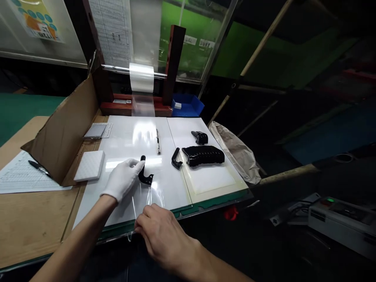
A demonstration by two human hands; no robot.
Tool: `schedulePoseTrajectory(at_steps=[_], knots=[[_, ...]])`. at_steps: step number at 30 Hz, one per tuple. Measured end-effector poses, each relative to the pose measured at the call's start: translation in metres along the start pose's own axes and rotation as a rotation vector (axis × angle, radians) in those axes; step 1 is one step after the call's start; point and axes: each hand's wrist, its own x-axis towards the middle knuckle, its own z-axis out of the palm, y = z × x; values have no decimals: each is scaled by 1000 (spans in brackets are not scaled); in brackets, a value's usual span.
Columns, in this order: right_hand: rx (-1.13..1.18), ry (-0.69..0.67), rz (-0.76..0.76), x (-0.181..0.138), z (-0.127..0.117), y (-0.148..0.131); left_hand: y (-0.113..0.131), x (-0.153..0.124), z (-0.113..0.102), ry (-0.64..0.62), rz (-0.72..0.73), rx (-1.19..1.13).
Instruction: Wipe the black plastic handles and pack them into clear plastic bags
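Note:
My left hand (pixel 123 179), in a white glove, rests on the white work mat (pixel 123 137) and holds a small black hooked plastic part (pixel 144 174) at its left side. My bare right hand (pixel 160 231) is at the mat's near edge, its fingers pinched on the end of a clear film sheet (pixel 147 197) that lies under the part. The film runs back to a roll (pixel 141 77) on a red stand (pixel 173 66) at the far end of the mat.
More black parts lie to the right: a hooked one (pixel 176 158), a ribbed housing (pixel 203 155), a small piece (pixel 200 137). A thin knife (pixel 158 141), white pad (pixel 89 165), cardboard flap (pixel 67 129), pen (pixel 38 167), paper form (pixel 23 176), brown bag (pixel 235 150) and blue bin (pixel 188 105) surround them.

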Motion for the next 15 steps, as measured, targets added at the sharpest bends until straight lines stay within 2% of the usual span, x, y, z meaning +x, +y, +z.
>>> schedulePoseTrajectory(at_steps=[4,6,9,11,15], knots=[[45,-23,-30,-3,-11,2,-40,-35,-1,-46,53,15],[70,-18,-68,2,-21,6,-59,-56,-5,-189,175,-121],[163,17,-100,14,-39,16,-73,-76,-11,-330,297,-126],[303,21,-74,25,-51,27,-71,-76,-12,-275,271,-115],[657,21,57,53,-63,58,-51,-56,-14,-76,23,-172]])
